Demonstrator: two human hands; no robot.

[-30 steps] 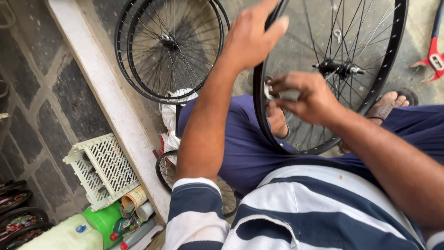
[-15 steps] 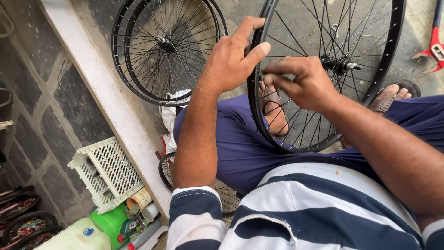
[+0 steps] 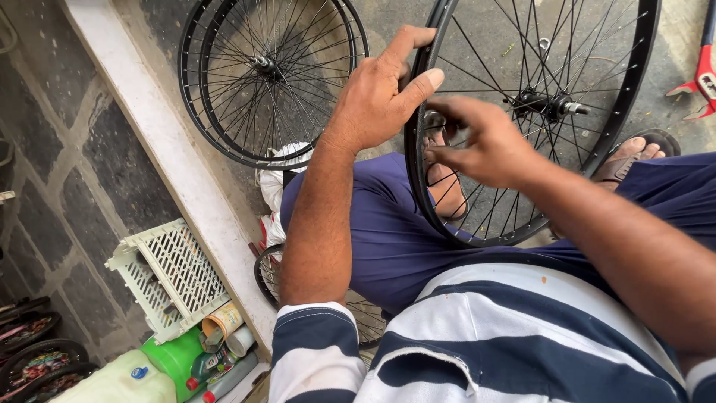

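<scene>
Two hands, the left hand (image 3: 377,97) and the right hand (image 3: 485,145), meet at one spoked wheel (image 3: 597,157); two more wheels (image 3: 268,75) lean left of them.

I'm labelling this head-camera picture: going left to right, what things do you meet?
White plastic crate → leaning spoked wheels → left hand → right hand → hub of the held wheel → red tool.
</scene>
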